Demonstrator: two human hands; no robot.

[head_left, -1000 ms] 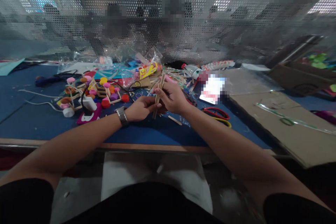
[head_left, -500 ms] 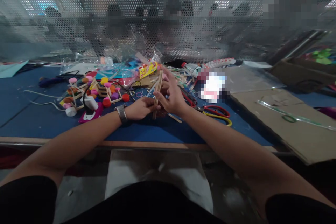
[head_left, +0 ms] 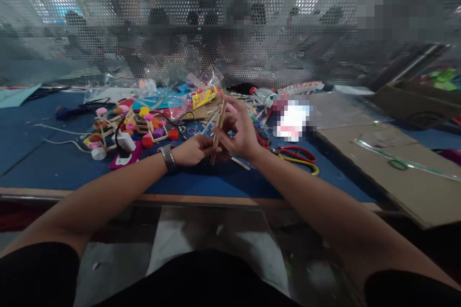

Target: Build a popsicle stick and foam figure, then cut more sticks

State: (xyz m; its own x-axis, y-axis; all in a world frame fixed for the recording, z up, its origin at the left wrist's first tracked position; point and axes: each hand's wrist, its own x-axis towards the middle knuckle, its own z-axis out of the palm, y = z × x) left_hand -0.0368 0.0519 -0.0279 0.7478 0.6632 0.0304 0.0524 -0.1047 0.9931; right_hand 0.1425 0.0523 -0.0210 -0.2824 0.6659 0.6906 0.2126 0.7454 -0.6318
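Between my two hands, above the blue table, stands a small bundle of wooden craft sticks [head_left: 220, 122], nearly upright and leaning slightly right. My left hand [head_left: 197, 150], with a metal watch [head_left: 167, 157] on the wrist, pinches the lower part of the sticks. My right hand [head_left: 239, 132] curls round them from the right, a finger at the top end and the thumb against the middle. How many sticks there are I cannot tell. Beneath my right hand a loose craft stick [head_left: 240, 163] lies on the table.
Left are stick models with coloured caps [head_left: 140, 122] and a purple power adapter [head_left: 126, 156] with a white plug. Pliers with red and yellow handles [head_left: 298, 159] lie right, near a bright phone screen [head_left: 292, 120] and cardboard [head_left: 374, 153]. A yellow packet [head_left: 204, 97] and a perforated screen [head_left: 216, 24] are behind.
The sticks have turned slightly in my hands and lean a little more to the right. My right hand has shifted slightly right. The whole view has moved a little.
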